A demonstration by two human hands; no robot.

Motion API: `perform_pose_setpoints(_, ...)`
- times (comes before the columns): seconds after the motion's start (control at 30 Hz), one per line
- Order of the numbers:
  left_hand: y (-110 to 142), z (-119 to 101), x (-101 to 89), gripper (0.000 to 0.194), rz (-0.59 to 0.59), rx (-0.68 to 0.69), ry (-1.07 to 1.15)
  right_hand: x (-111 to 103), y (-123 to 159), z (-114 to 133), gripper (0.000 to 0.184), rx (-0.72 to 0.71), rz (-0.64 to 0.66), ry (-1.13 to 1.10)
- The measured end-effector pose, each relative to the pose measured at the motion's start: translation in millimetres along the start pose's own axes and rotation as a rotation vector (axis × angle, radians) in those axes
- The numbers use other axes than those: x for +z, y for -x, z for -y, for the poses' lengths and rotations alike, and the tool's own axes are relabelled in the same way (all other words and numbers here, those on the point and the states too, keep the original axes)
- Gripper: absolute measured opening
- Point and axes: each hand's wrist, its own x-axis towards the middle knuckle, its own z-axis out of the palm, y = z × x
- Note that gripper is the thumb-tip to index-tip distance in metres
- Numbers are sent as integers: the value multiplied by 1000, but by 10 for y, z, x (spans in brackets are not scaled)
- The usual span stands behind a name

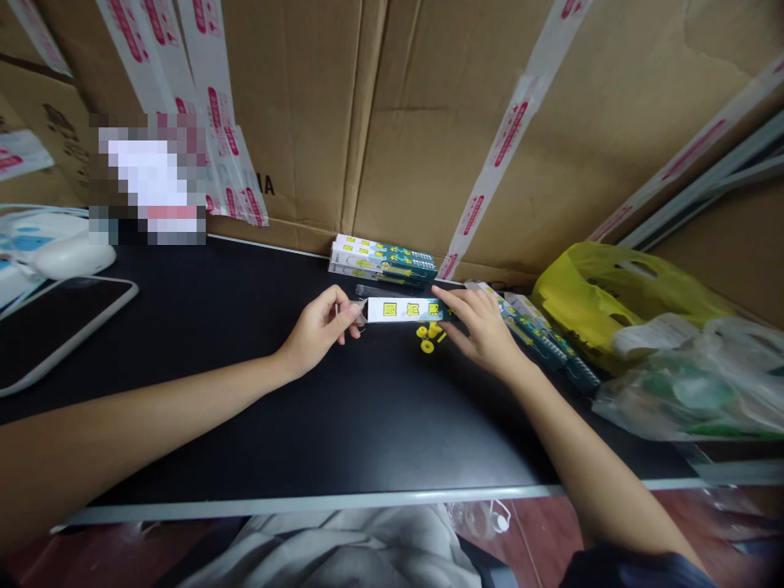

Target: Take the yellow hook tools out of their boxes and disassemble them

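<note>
Near the back edge of the table (275, 441), fingers of the left hand (322, 328) and right hand (481, 327) grip a narrow box (401, 309), apparently working its left end, which calls for steady support

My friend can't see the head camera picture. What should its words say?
A left hand pinches one end of a printed box while the right hand holds the other. Yellow pieces, more boxes and a yellow bag lie on the black table.
</note>
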Motion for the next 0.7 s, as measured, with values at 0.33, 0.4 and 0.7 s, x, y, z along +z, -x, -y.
perform_pose_setpoints(0.33, -2, 62, -1, 20, 31, 34, 16, -9, 4, -4, 57, 16, 1, 40)
perform_pose_setpoints(0.4, -8, 73, 1, 21, 10, 86, -25, -7, 4, -6, 57, 18, 3, 35)
perform_pose_setpoints(0.7, 35, -50, 9, 17, -38, 282, -309, 3, 0, 15, 57, 40, 26, -10)
